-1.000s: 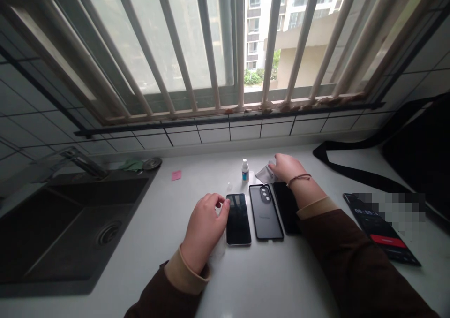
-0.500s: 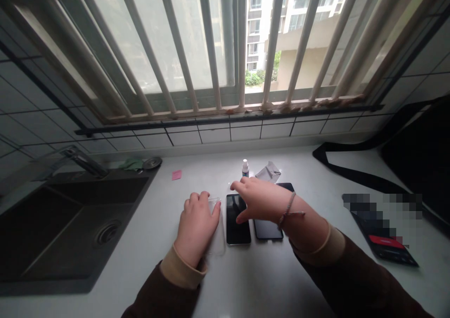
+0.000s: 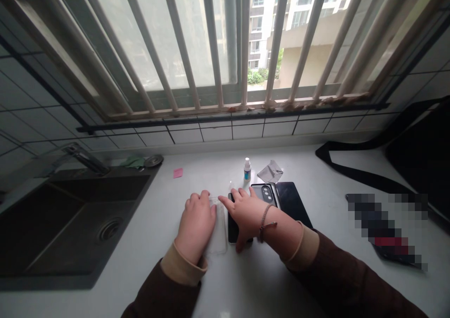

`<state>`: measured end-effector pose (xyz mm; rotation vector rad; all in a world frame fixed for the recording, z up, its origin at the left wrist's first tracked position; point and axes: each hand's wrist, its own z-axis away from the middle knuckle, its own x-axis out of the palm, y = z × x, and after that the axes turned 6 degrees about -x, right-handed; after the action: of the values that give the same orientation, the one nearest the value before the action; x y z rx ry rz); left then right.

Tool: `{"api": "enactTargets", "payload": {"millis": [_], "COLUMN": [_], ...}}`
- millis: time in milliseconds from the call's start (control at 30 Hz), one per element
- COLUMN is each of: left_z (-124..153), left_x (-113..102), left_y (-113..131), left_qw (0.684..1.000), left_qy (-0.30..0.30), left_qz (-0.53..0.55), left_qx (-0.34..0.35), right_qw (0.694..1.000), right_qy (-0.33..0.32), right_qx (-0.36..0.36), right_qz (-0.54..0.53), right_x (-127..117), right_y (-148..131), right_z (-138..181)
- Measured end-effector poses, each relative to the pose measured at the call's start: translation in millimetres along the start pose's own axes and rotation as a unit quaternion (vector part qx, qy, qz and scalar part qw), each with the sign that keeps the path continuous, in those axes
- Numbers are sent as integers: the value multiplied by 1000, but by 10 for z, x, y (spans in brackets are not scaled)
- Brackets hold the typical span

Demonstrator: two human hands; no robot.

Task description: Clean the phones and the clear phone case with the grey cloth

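Observation:
My left hand (image 3: 195, 225) lies on a transparent plastic phone case (image 3: 221, 231), with its fingers over the case's upper left part. My right hand (image 3: 246, 212) spreads across a black smartphone (image 3: 232, 227), hiding most of it, with the thumb near its lower edge. Just past my fingertips, a black phone back with a camera bump (image 3: 265, 193) overlaps a dark glossy slab (image 3: 292, 200). Behind them stand a small dropper bottle (image 3: 247, 170) and a crumpled grey wipe (image 3: 270, 171).
A dark sink (image 3: 79, 224) with a tap (image 3: 85, 158) lies left of the white counter (image 3: 281, 280). A pink note (image 3: 177, 173) sits near it. On the right are a pixelated phone (image 3: 386, 229) and a black bag (image 3: 418, 154) with a strap. Window bars stand behind the tiled backsplash.
My right hand has moved left, further over the black smartphone. The camera-bump phone back now lies further up and right, on the dark slab. My left hand stays on the transparent case.

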<state>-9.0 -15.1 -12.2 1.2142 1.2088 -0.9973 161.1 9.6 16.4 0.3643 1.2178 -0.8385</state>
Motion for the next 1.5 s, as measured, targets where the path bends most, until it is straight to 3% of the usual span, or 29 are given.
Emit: {"api": "enactTargets", "payload": {"millis": [167, 600, 833, 1033, 1200, 1500], "left_z": [-26, -95, -121, -142, -148, -117], "left_x": [17, 71, 84, 90, 71, 20], "left_y": [-34, -77, -112, -95, -59, -24], "left_qw": [1000, 999, 994, 984, 956, 951], "left_qy": [-5, -7, -23, -48, -101, -111], "left_qz": [5, 34, 106, 168, 274, 286], "left_qx": [-11, -36, -26, 21, 13, 16], "right_qw": [998, 996, 990, 989, 990, 993], "right_qy": [44, 72, 115, 107, 94, 85], "right_qx": [-26, -41, -71, -97, -103, -83], "right_qz": [21, 40, 32, 36, 30, 5], "right_x": [-22, 32, -85, -51, 7, 2], "right_y": [15, 19, 33, -60, -95, -127], "right_z": [50, 82, 174, 149, 102, 91]}}
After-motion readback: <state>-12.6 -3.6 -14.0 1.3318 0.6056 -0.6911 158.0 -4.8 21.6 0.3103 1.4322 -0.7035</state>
